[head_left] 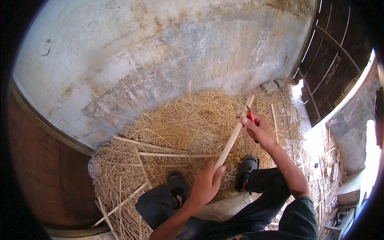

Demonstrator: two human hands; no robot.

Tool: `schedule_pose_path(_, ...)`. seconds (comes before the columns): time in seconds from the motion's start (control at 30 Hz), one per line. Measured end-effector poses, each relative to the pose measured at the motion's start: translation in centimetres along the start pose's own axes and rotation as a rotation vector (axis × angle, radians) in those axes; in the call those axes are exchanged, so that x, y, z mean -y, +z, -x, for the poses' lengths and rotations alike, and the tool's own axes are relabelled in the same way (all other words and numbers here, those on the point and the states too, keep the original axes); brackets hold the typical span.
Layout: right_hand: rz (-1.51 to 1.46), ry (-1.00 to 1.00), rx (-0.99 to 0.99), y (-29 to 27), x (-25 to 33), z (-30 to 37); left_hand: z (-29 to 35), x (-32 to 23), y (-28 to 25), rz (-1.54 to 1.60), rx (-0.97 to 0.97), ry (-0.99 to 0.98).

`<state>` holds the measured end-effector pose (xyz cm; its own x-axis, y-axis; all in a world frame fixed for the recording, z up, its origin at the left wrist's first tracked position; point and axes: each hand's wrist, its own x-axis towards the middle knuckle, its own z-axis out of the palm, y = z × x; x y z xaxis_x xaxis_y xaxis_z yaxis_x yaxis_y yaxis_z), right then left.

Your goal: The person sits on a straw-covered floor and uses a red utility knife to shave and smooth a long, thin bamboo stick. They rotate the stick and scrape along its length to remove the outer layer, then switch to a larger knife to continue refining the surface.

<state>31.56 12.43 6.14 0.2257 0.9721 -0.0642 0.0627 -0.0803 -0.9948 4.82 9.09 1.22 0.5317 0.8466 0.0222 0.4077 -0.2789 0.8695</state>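
Note:
A long, pale strip of bamboo or wood point(230, 142) slants up and to the right in front of me, above the floor. My left hand point(205, 183) is closed round its lower end, between my knees. Toward the upper end, my right hand point(258, 129) grips a small red-handled knife point(251, 116) whose short blade points up beside the strip. The fingers of that hand also touch the strip, with the thumb lying over it. Whether the blade's edge meets the strip, I cannot tell.
Loose straw-like shavings point(192, 116) cover the floor, with several longer strips point(176, 155) lying left of my feet. A stained wall point(172, 60) rises ahead. A brown panel point(52, 160) stands at the left, a dark wooden door point(336, 52) at the far right. Pieces of wood lie at the lower right.

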Motion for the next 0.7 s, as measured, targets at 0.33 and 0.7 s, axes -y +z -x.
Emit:
schedule_pose_path(0.33,-0.202,-0.081,-0.295,-4.5,-0.5,-1.6,-0.5,0.4,-3.6,-0.178,0.095,0.021)
schedule_pose_path(0.7,0.129,-0.447,-0.42,-1.7,1.3,0.7,-0.9,-2.1,-4.7,0.135,-0.025,-0.015)
